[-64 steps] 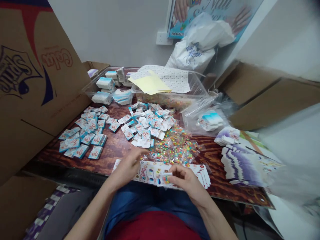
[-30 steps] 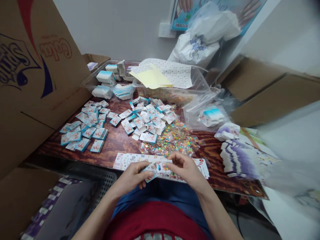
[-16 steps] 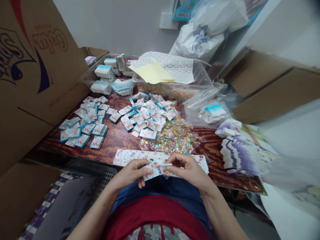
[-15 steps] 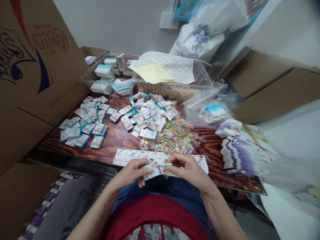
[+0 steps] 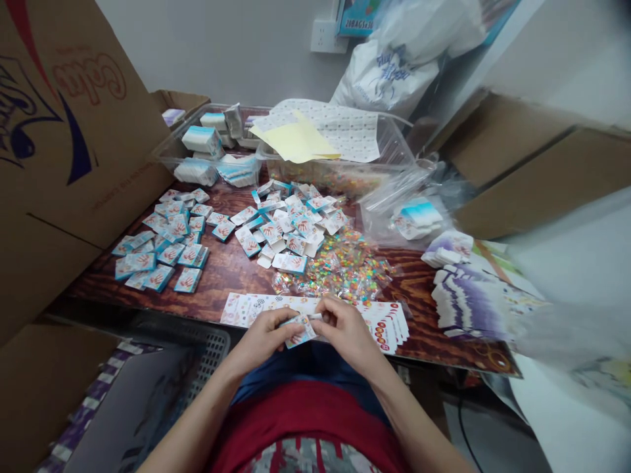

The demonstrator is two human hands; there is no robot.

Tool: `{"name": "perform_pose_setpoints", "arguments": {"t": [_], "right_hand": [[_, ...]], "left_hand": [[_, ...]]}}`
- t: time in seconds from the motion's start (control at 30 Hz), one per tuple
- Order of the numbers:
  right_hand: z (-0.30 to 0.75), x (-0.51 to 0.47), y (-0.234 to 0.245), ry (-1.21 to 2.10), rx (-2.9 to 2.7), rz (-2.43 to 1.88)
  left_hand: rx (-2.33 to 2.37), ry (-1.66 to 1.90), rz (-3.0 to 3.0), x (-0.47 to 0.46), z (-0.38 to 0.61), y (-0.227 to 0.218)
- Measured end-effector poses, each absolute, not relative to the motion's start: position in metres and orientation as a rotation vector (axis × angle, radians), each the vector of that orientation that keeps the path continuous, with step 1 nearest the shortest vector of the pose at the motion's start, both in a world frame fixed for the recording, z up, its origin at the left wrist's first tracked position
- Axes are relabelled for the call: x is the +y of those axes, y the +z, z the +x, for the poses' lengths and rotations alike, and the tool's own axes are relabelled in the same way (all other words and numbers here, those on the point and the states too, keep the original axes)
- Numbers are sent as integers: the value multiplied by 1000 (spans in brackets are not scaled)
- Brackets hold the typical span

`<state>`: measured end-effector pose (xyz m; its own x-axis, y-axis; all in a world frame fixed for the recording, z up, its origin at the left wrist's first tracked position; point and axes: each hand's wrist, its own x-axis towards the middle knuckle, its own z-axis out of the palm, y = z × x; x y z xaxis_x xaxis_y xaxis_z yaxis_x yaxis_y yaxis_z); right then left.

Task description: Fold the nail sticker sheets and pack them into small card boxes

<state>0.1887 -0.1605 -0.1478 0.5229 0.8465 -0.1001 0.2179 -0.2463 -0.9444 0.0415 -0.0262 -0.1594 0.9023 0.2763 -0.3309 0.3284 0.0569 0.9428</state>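
Near the table's front edge, my left hand [image 5: 273, 335] grips a small printed box [image 5: 300, 330], white and blue with a red hand picture, between thumb and fingers. At its right end my right hand [image 5: 340, 325] is closed, fingertips pinching about the white end flap. Whatever else those fingers cover is hidden. Beneath the hands lie printed paper strips [image 5: 389, 328], fanned out at the right. Beyond them spreads a heap of small clear sachets of colourful candy [image 5: 345, 263]. Behind and left of it is a loose pile of similar boxes [image 5: 296, 226], some with open flaps.
Another group of boxes [image 5: 167, 243], looking closed, lies at the left. Clear plastic bins [image 5: 261, 164] stand at the back, with paper sheets [image 5: 320, 131] on top. Purple-white flat cartons [image 5: 463, 302] and a plastic bag [image 5: 379, 210] lie right. A large carton [image 5: 73, 131] borders the left.
My right hand has moved left, closer to the box's end. The candy sachet seen under its thumb before is now out of sight. The view has shifted slightly.
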Motion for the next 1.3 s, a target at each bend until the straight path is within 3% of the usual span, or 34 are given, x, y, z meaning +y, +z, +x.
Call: {"name": "perform_pose_setpoints", "arguments": {"t": [0.13,0.53,0.73,0.87,1.13,1.3], "right_hand": [[200,-169,-152,992,-813,-1595],[205,-156,-123,695,-1172,-1711],[184,-146,-135,630,-700,-1519],[179,-145,-144,664,-461,-1402],[187,-158,-140,716,-715,-1562],[185,-159,-138,721,-796,-1561]], "left_hand": [[527,-16,1549,-26,39,-159],[560,74,1410,-40,58,-153],[653,267,1120,-48,70,-150],[675,399,1299,-53,70,-141],[550,189,1371,-45,56,-137],[642,310,1335,-49,57,-141]]}}
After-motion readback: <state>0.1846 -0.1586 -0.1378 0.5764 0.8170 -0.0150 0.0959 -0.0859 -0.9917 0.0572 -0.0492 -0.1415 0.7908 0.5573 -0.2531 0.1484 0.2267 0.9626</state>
